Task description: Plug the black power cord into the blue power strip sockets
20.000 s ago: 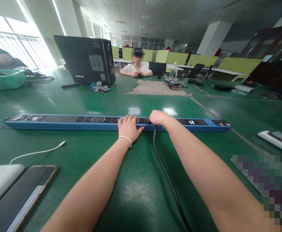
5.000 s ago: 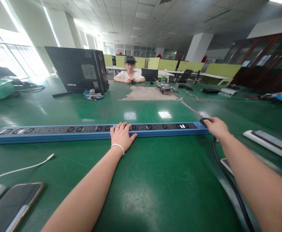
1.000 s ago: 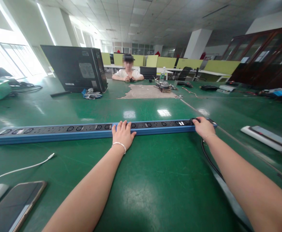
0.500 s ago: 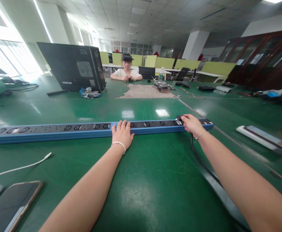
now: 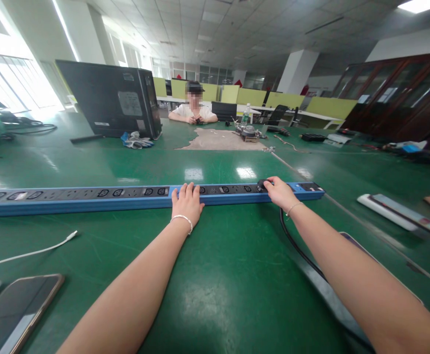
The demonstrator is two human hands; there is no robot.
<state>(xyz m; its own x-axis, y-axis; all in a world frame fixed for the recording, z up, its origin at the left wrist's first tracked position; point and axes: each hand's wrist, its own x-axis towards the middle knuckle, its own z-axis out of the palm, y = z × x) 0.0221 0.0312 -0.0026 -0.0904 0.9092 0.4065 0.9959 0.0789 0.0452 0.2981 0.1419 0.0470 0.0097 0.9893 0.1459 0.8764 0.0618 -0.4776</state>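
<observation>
A long blue power strip [image 5: 141,201] with a black row of sockets lies across the green table. My left hand [image 5: 187,201] rests on its middle, fingers stretched out over the top and thumb along the front side. Near the strip's right end, my right hand [image 5: 281,192] pinches a black plug [image 5: 261,185]. The plug is down at a socket; how deep it sits I cannot tell. From beneath that hand a black power cord [image 5: 296,247] runs down toward the lower right, partly hidden behind my forearm.
Phones lie at the lower left [image 5: 19,309] and on the right [image 5: 408,211]. A white cable [image 5: 30,254] trails on the left. Behind the strip stand a black computer case [image 5: 107,101] and gloves [image 5: 137,141]. A person [image 5: 193,110] sits across the table.
My right hand has moved left along the strip with the plug, which was tilted with its face showing and is now lower at a socket. My left hand has stayed in place.
</observation>
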